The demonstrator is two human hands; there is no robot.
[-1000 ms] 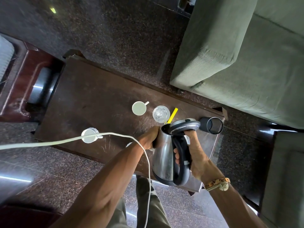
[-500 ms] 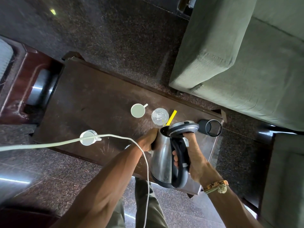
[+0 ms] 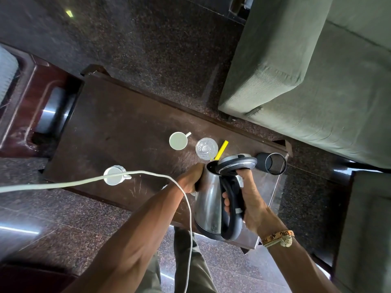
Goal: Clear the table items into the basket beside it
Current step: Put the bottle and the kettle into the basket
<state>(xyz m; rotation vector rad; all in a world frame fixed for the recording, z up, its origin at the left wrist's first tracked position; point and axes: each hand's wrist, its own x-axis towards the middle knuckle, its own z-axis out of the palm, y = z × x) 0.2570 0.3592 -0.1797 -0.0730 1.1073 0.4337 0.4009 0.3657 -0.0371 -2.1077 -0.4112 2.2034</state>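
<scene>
Kettle: we find no brand mark or lettering on its steel side.
Wristband: we spot dark marks on the woven band at the right wrist, too small and blurred for us to read.
Cups: plain white, no print that we can see.
Table: bare dark wood, no label.
Overall: we read no text, number or sign anywhere.
</scene>
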